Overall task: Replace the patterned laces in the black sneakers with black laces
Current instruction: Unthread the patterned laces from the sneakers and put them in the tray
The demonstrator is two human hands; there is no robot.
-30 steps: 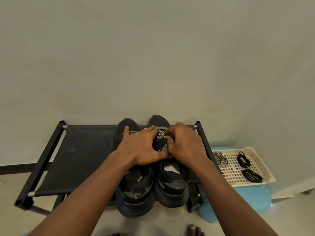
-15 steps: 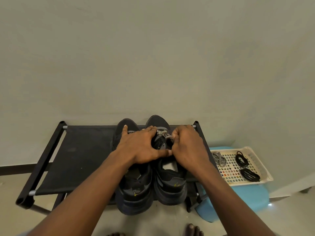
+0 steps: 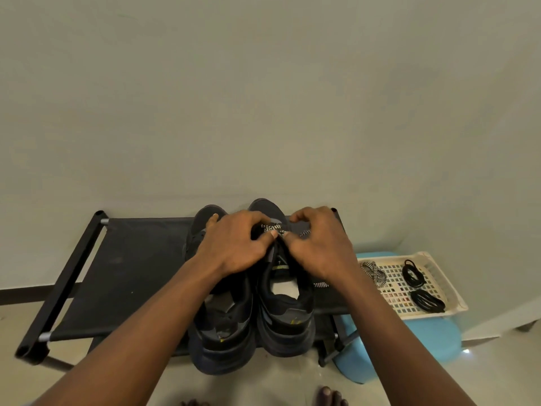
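Observation:
Two black sneakers stand side by side on a black fabric rack [image 3: 131,273], heels toward me. The left sneaker [image 3: 222,332] shows no lace. In the right sneaker [image 3: 285,315] a black-and-white patterned lace [image 3: 272,228] crosses the upper eyelets. My left hand [image 3: 237,247] lies over the tongues and pinches that lace with thumb and forefinger. My right hand [image 3: 319,247] pinches the lace on the shoe's right side; a loose end [image 3: 321,285] trails below the wrist. Two coiled black laces [image 3: 412,273] [image 3: 427,300] lie in a cream tray [image 3: 450,288].
The tray rests on a blue stool [image 3: 409,344] to the right of the rack, and a removed patterned lace [image 3: 374,272] lies at its left end. A plain wall rises close behind the rack. My bare toes [image 3: 330,395] show at the bottom edge.
My hands have moved slightly apart, the right one shifting right and drawing the patterned lace out sideways. More of the lace and the tongue of the right sneaker shows between them.

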